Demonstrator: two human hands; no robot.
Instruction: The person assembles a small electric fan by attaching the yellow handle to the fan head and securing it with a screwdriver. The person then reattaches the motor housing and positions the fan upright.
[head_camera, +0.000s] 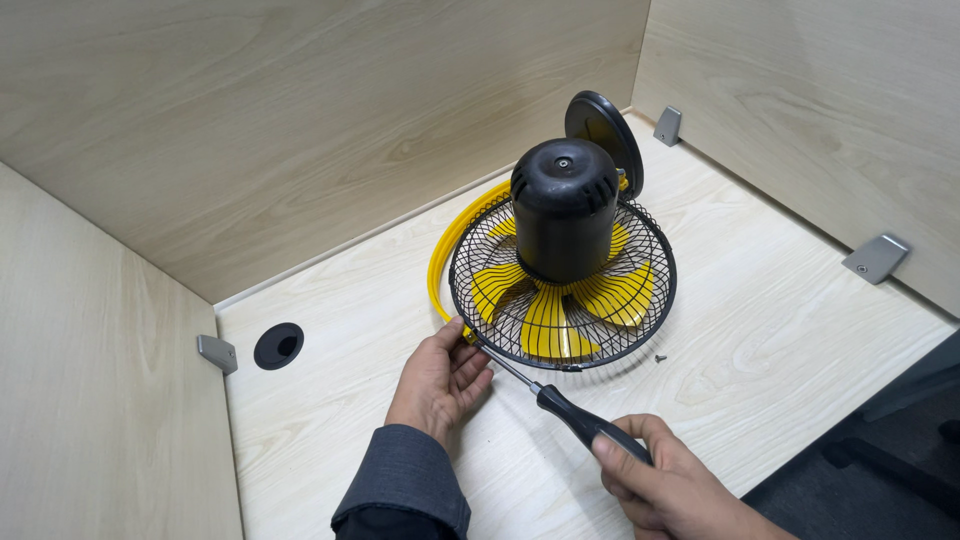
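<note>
A small fan (562, 270) lies face down on the desk, with a black motor housing (564, 205) on top, a black wire grille (640, 300) and yellow blades (555, 325) under it. A yellow rim ring (440, 260) curves round its left side. My left hand (440, 380) rests flat on the desk, fingertips touching the grille's near-left edge. My right hand (670, 480) grips the black handle of a screwdriver (560, 405), whose tip meets the grille edge beside my left fingers. A small loose screw (659, 357) lies on the desk to the right of the grille.
Wooden partition walls close in the desk at the back, left and right. A round black cable hole (278, 345) sits at the left. Metal brackets (876, 256) hold the walls. The fan's round black base (605, 130) stands behind the motor. A chair base shows at bottom right.
</note>
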